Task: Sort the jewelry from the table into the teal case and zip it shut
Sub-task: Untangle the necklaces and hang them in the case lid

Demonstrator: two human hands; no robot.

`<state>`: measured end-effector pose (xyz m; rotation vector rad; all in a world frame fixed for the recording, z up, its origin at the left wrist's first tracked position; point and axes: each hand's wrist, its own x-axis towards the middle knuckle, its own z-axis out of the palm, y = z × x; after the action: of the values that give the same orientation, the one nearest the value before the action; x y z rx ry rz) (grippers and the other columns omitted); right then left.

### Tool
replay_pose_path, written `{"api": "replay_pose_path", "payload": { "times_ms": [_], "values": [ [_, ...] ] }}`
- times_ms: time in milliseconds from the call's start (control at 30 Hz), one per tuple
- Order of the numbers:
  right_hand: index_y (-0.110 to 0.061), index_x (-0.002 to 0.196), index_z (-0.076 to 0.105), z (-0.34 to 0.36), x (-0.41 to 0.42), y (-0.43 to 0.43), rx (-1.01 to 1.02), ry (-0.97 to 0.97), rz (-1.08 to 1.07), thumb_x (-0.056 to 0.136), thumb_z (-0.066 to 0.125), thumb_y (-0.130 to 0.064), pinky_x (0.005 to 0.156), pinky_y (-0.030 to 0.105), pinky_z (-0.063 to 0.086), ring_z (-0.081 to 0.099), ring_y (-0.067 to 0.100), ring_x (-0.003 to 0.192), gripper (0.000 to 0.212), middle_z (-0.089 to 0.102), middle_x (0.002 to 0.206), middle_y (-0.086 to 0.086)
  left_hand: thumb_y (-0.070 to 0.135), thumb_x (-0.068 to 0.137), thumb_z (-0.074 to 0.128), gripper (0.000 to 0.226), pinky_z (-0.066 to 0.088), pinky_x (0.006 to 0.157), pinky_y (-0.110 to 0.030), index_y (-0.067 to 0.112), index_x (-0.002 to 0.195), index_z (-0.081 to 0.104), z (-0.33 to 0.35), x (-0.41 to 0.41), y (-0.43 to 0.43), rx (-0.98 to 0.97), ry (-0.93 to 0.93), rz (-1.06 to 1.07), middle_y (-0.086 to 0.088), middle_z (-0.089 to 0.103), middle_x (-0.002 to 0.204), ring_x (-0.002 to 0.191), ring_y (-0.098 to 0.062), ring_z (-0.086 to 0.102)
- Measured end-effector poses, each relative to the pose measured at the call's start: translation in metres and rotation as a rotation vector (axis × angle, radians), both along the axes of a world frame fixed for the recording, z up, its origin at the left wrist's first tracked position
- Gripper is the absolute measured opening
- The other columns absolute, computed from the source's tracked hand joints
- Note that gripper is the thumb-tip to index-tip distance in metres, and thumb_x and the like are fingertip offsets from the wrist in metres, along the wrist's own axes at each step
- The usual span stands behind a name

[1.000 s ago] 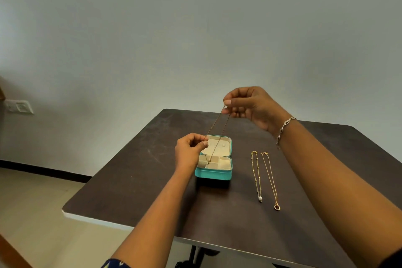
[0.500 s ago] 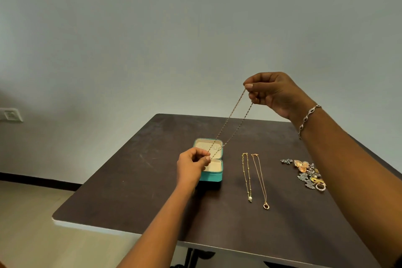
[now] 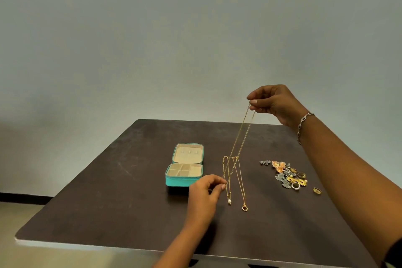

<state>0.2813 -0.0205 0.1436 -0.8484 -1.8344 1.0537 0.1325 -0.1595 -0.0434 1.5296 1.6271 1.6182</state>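
The left hand (image 3: 203,196) has moved to the right since a moment ago. It was in front of the teal case (image 3: 180,181), and now it is just past the case's right side, so the whole case shows. The chain (image 3: 238,137) used to stretch over the case. Now it stretches over the two necklaces lying on the worktop (image 3: 108,202). The right hand (image 3: 275,102) is still high up.

The left part of the worktop is bare and dark, all the way to its left and near edges. The case sits near the middle, well away from every edge. It is open, with its lid laid back toward the far side and its little boxes facing up.

The left hand is low, close to the worktop, with its fingers curled, and it pinches the bottom end of the chain. The chain is pulled straight and slants up to the right. The right hand pinches its top end.

Under the chain lie the pearl necklace (image 3: 228,193) and the necklace with a ring charm (image 3: 241,189). They lie side by side and run from far to near, with their charms at the near end. Right of them is a heap of jewelry (image 3: 287,175), and a gold ring (image 3: 317,190) lies alone just beside it. A bracelet (image 3: 303,124) is on the right wrist.
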Motion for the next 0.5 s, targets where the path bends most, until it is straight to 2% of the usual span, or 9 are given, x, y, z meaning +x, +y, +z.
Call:
{"api": "replay_pose_path", "payload": {
  "times_ms": [167,233,367,500],
  "values": [
    [0.003,0.088,0.064,-0.012,0.014,0.021,0.081,-0.074,-0.125,0.081,0.058,0.01,0.056,0.016,0.054,0.065,0.006,0.053,0.012,0.063,0.071,0.011,0.006,0.081,0.064,0.008,0.042,0.064,-0.007,0.012,0.08,0.07,-0.012,0.019,-0.002,0.094,0.196,-0.04,0.016,0.06,0.074,0.075,0.004,0.057],
    [0.006,0.09,0.064,-0.018,0.02,0.031,0.102,-0.135,-0.157,0.08,0.059,0.01,0.055,0.014,0.053,0.065,0.006,0.052,0.012,0.062,0.071,0.011,0.011,0.08,0.062,0.008,0.039,0.065,-0.005,0.015,0.082,0.069,-0.019,0.028,-0.002,0.108,0.257,-0.047,0.016,0.059,0.075,0.076,0.007,0.053],
    [0.005,0.088,0.066,-0.037,0.024,0.052,0.151,-0.287,-0.21,0.078,0.06,0.011,0.054,0.012,0.052,0.063,0.014,0.06,0.012,0.063,0.069,0.009,0.029,0.078,0.05,0.009,0.037,0.065,-0.011,0.029,0.082,0.058,-0.032,0.048,0.003,0.156,0.44,0.01,0.01,0.058,0.079,0.079,0.001,0.046],
    [0.002,0.085,0.067,-0.063,0.022,0.072,0.181,-0.381,-0.234,0.077,0.063,0.009,0.057,0.012,0.052,0.062,0.013,0.063,0.011,0.063,0.071,0.007,0.027,0.068,0.063,0.008,0.035,0.06,-0.011,0.029,0.075,0.06,-0.035,0.069,0.009,0.208,0.625,0.129,0.013,0.052,0.076,0.078,0.0,0.041]
  ]
}}
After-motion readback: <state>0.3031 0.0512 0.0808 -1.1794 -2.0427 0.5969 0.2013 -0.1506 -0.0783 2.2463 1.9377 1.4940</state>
